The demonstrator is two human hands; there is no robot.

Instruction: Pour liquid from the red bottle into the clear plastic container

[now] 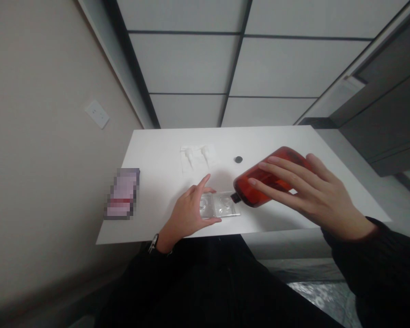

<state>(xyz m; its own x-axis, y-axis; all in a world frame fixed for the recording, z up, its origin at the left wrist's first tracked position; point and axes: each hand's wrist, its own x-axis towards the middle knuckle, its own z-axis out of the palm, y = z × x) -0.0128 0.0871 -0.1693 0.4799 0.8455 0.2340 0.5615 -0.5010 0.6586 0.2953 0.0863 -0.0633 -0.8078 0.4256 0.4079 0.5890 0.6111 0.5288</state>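
My right hand grips a large translucent red-amber bottle, tilted with its neck down and to the left. The bottle's dark mouth sits just above the right compartment of a clear plastic container with two compartments. Whether liquid is flowing from it I cannot tell. Around the left end of that container, my left hand holds it between thumb and fingers. A small round black cap lies on the table beyond the bottle.
Behind my left hand, two white pump heads lie on a thin whitish sheet. A blurred-out pinkish box rests at the left edge of the white table. A wall socket is on the left wall.
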